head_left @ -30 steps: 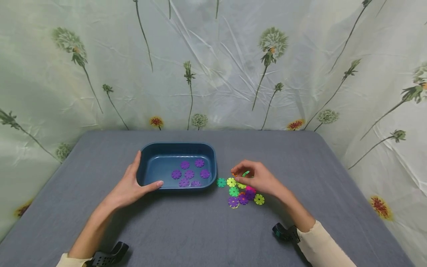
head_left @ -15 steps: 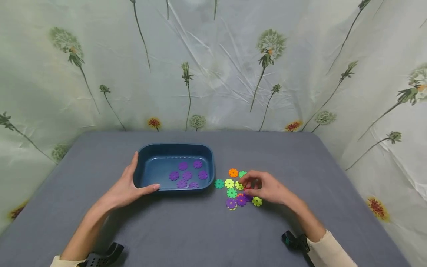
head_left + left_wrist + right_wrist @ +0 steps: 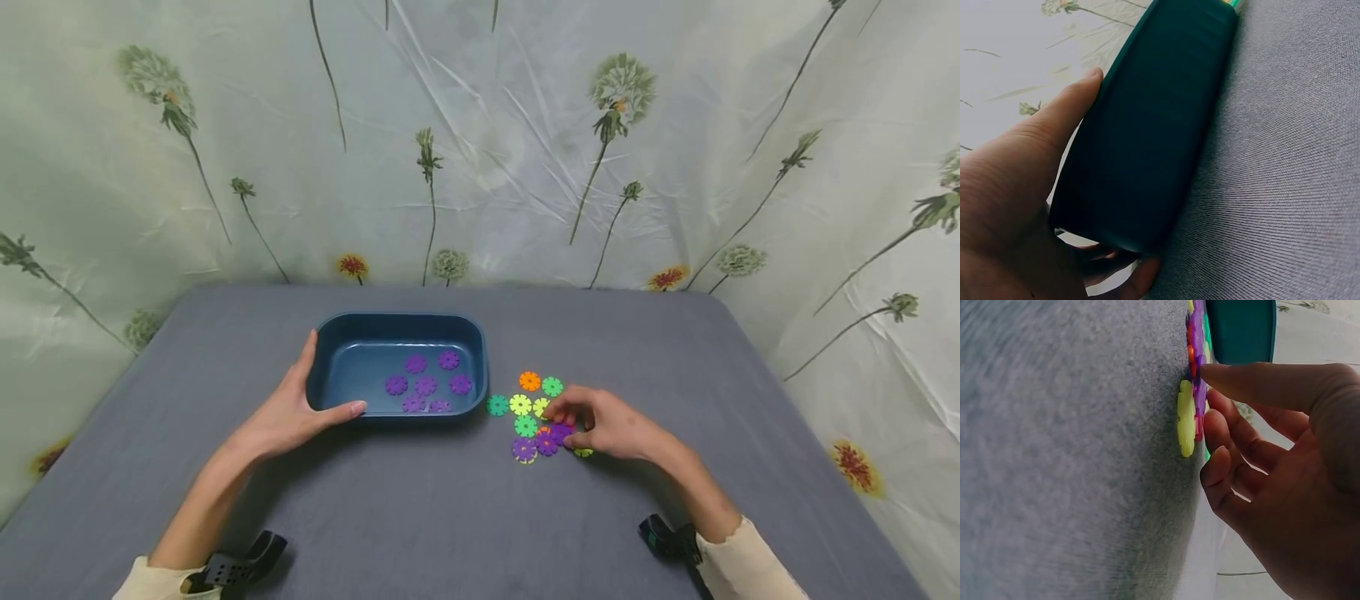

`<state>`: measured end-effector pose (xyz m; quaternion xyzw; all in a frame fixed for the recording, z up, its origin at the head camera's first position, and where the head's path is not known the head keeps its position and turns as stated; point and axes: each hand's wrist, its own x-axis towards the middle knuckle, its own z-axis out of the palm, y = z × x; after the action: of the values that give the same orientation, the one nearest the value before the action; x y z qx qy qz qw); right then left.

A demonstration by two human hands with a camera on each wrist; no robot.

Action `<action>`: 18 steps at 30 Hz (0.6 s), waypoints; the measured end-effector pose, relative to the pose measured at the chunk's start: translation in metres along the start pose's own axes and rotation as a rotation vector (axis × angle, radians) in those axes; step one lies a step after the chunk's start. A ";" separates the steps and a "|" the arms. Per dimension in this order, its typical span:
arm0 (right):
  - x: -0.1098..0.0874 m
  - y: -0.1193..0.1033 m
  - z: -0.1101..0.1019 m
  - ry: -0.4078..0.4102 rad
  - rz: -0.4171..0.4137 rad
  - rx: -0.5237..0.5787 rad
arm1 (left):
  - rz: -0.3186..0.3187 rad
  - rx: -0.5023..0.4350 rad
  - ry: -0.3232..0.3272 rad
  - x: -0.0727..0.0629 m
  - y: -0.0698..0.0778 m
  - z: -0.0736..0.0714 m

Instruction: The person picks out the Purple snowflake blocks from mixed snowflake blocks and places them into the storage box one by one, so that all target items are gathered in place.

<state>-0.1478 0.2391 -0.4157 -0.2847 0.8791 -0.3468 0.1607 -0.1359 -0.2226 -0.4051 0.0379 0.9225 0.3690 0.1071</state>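
My left hand point(image 3: 288, 412) holds the left end of a blue tray point(image 3: 352, 379), its thumb over the near rim. Several purple flower-shaped discs point(image 3: 425, 385) lie inside, mostly toward the right. To the tray's right, my right hand point(image 3: 611, 425) reaches into a loose group of coloured discs. Its thumb and forefinger close on a purple disc point(image 3: 559, 432) there, partly over a pink one. In the right wrist view the thumb tip touches that purple disc point(image 3: 1199, 394), beside a yellow disc point(image 3: 1186, 419). The left wrist view shows the tray's outer wall point(image 3: 1147, 125) with fingers at its end.
Left of and beyond my right hand lie an orange disc point(image 3: 529, 381), green discs point(image 3: 526, 426) and yellow discs point(image 3: 521, 405). Other purple discs point(image 3: 524, 450) overlap at the near side. A grey cloth point(image 3: 450, 517) covers the table; a floral curtain point(image 3: 510, 167) hangs behind.
My right hand has moved toward me and slightly right, from the orange and green discs to the purple disc, uncovering the orange one. The left hand stays on the tray.
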 end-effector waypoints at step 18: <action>0.003 -0.001 0.003 0.067 0.032 -0.044 | -0.004 -0.005 0.012 0.001 0.004 0.000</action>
<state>-0.1484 0.2351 -0.4167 -0.2623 0.8958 -0.3341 0.1307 -0.1371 -0.2201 -0.4024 0.0333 0.9222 0.3715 0.1024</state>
